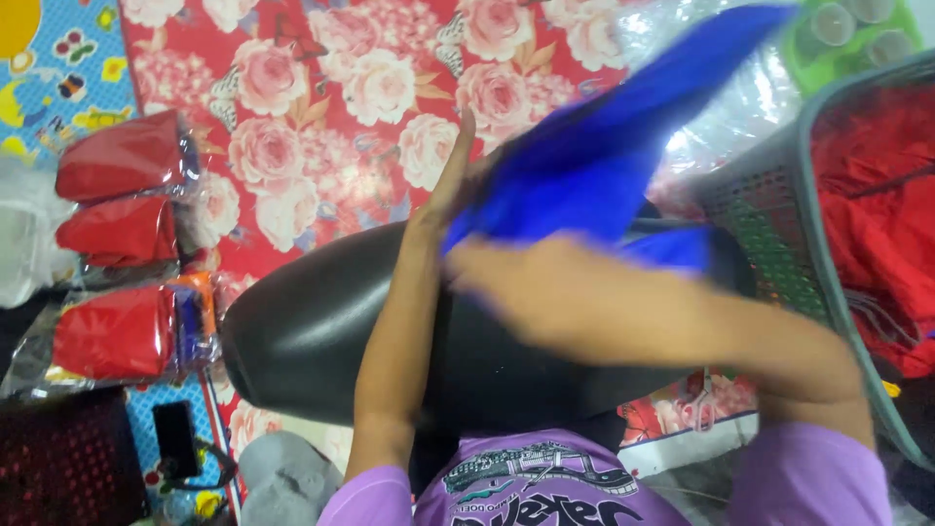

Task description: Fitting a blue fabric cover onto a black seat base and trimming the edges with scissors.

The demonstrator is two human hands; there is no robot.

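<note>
**A:** What are our hands doing?

**B:** Both work on a bright blue cloth (604, 146) held up over a glossy black cushion (312, 331) that lies across our lap. Our left hand (453, 180) is raised, palm flat and fingers straight and together, pressed against the cloth's left edge. Our right hand (516, 282) reaches across from the right, blurred by motion; it meets the cloth's lower edge, but we cannot tell whether its fingers pinch the fabric or lie spread on it.

**A:** Where does the cloth sit?

**B:** Near the middle of the view, stretching up and to the right, above the cushion.

**A:** And around us?

**B:** Beneath everything lies a red mat printed with pink roses (331, 88). At the left, three red folded items in clear plastic bags (122, 156) lie in a column, with a dark phone (175, 438) below them. At the right stands a grey perforated plastic basket (769, 244) holding red fabric (877, 195). Crinkled clear plastic (721, 107) lies behind the cloth.
</note>
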